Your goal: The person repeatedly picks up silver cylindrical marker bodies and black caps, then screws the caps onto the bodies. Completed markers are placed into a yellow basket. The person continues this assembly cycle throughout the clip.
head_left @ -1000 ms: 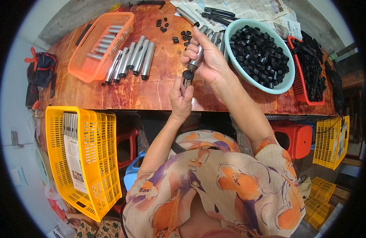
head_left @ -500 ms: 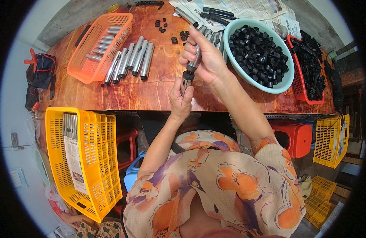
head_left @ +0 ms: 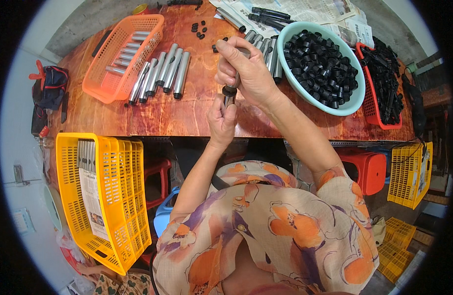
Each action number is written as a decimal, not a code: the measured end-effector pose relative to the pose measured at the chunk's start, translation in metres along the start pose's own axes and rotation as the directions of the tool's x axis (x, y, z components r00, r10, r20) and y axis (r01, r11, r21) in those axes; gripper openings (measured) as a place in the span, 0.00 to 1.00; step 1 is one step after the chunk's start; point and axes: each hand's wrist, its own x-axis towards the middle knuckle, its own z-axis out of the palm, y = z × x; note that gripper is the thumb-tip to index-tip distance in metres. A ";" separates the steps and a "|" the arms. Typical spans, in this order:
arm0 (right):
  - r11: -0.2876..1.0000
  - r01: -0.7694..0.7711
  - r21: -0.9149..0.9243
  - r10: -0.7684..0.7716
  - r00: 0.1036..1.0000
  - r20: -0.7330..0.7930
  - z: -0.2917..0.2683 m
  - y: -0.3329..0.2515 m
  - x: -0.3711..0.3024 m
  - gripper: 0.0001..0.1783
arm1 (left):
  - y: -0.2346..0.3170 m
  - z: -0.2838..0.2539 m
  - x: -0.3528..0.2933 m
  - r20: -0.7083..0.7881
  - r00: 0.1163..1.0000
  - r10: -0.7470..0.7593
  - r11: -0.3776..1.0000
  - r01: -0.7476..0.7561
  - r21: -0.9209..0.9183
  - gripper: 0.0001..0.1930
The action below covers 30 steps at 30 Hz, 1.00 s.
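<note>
While the left hand (head_left: 221,124) pinches a black-collared metal piece (head_left: 229,100), probably for steadiness, the right hand (head_left: 251,73) is wrapped round a silver tube (head_left: 237,81), left of the turquoise basin (head_left: 340,111).

The silvery metal tube (head_left: 237,80) stood steeply in your right hand (head_left: 248,73), its middle hidden by your fingers; its lower end reached the round black cap (head_left: 229,91), the join too small to make out; below, a shiny cylindrical piece (head_left: 229,100), partly covered, rose from your left hand (head_left: 221,122)
</note>
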 end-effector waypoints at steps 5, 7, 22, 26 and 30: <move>0.999 -0.013 -0.035 0.017 0.995 0.093 0.001 -0.002 0.000 0.12 | 0.003 -0.002 0.000 0.034 0.999 -0.013 0.998 0.015 -0.063 0.19; 1.000 -0.021 -0.006 0.022 0.991 0.134 0.000 -0.001 0.000 0.11 | 0.007 -0.002 -0.001 0.056 0.998 -0.036 0.993 0.042 -0.112 0.20; 0.955 -0.161 0.248 0.175 0.984 -0.033 -0.008 -0.001 0.005 0.13 | 0.007 -0.004 0.002 0.185 0.973 -0.142 0.954 0.184 -0.236 0.21; 0.961 -0.161 0.224 0.170 0.985 -0.022 -0.008 0.000 0.006 0.14 | 0.012 -0.001 0.002 0.159 0.979 -0.128 0.959 0.163 -0.233 0.20; 0.961 -0.147 0.233 0.153 0.988 -0.009 -0.007 -0.001 0.006 0.13 | 0.011 -0.001 0.001 0.139 0.981 -0.134 0.963 0.162 -0.214 0.21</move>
